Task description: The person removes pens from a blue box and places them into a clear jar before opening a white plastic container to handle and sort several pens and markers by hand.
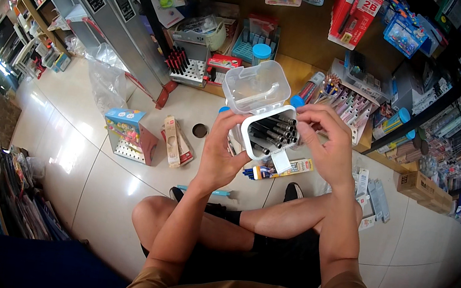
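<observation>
My left hand grips a clear plastic box from its left side, with the thumb under the near rim. The box is tilted so that its opening faces me. Its translucent hinged lid stands raised on the far side, and a white latch flap hangs at the near rim. Inside lie several black pens, their metallic ends toward me. At the box's right rim is my right hand, fingers bent and thumb extended; whether it pinches anything is hidden.
Beyond the box, a wooden shelf base carries a perforated pen rack and a blue-lidded jar. On the tiled floor are a toy display box, flat cartons, a round dark cap and a pen packet. My crossed legs are below.
</observation>
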{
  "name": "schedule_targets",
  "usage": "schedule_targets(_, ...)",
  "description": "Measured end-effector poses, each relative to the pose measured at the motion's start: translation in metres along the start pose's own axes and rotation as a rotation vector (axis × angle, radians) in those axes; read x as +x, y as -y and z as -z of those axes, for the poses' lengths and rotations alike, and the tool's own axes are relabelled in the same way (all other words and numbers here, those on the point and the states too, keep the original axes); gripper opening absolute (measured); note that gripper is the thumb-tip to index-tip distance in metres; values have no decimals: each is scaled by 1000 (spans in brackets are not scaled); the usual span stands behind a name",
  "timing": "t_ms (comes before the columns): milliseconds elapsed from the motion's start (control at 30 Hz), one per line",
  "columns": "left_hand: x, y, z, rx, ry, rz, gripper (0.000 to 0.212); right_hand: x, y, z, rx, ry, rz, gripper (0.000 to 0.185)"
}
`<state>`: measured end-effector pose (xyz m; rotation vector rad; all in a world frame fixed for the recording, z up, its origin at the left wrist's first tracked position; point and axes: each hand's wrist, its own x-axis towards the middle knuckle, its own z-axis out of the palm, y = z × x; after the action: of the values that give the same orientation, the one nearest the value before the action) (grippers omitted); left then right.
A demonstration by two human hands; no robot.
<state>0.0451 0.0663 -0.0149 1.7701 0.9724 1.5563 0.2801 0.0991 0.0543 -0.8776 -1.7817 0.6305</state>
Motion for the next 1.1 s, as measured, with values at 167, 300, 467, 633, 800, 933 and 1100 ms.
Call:
schedule_targets(167,-2,1,1,-8,3,26,74,-2,9,-2,-58,47,1,15)
schedule_targets(300,-2,1,1,-64,-2,32,77,0,9,0,-134,71,71,20)
schedule_targets(467,-6,8,-1,-167,-26,116,88,-2,11,-2,21,17,-39,27)
schedule_targets(633,-4,-21,2,-484,40,327,92,-8,-40,-27,526,9,-308,52)
schedule_targets(800,-5,-17,3,-405,87,316,94,-7,-34,-25,802,-39,-367,59)
schedule_targets(933,-10,-9,6,-411,90,346,86,-6,-29,-22,815,-120,-341,59)
schedule_targets(1100,-8,-12,-1,-401,69,356,76,-8,-18,-13,594,39,-244,53)
